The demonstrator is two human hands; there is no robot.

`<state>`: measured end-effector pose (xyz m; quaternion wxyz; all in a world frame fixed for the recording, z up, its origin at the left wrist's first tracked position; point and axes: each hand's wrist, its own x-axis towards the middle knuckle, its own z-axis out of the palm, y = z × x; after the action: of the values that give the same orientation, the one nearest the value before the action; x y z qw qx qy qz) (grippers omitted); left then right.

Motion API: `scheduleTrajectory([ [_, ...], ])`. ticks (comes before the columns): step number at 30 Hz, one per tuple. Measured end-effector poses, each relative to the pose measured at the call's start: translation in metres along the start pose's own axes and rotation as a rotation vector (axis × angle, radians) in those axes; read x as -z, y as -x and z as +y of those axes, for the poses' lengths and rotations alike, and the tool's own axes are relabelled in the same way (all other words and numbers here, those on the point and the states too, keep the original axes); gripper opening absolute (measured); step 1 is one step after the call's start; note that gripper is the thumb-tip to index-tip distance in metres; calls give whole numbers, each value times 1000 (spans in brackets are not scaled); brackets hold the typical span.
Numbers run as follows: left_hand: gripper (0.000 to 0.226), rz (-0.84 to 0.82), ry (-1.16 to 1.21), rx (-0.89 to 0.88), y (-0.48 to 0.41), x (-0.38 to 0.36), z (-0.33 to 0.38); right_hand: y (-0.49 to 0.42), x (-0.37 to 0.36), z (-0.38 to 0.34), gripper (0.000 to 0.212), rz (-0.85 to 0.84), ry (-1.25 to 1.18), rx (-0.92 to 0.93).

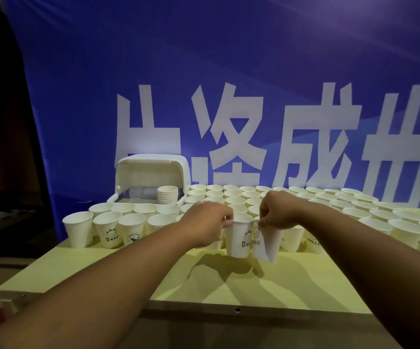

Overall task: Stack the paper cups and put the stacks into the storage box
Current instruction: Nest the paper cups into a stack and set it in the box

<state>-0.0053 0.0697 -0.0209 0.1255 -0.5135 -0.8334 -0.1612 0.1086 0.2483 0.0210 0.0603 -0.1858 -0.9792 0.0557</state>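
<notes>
Above the yellow table [153, 278], the left hand [210, 226] pinches a "Bear" cup [237, 238] by its rim while the right hand [278, 212] pinches a "HELLO" cup [266, 244] touching it, with the open storage box [148, 177] at the table's far left holding one stack [167, 195].

cups [329, 205] on table [203, 280], box [148, 180] behind left

Counts: 2 hands in view, left hand [210, 222] and right hand [279, 210]. 2 cups held, one per hand: Bear cup [239, 238] and second cup [266, 245]. 1 storage box [151, 172] with 1 stack [167, 195] inside. Loose cups [132, 227] on counter [203, 280]: several dozen, exact count not possible. 1 banner [229, 59].
</notes>
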Motion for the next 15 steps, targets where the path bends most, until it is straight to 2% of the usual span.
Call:
scheduleTrajectory([
  [2,16,58,14,1,0,12,-8,-9,9,-5,12,29,-77,5],
  [7,22,171,36,34,-1,37,-38,-34,27,-21,6,66,-477,-25],
  [15,16,397,-58,150,-4,53,-115,-90,6,-67,8,254,-728,18],
])
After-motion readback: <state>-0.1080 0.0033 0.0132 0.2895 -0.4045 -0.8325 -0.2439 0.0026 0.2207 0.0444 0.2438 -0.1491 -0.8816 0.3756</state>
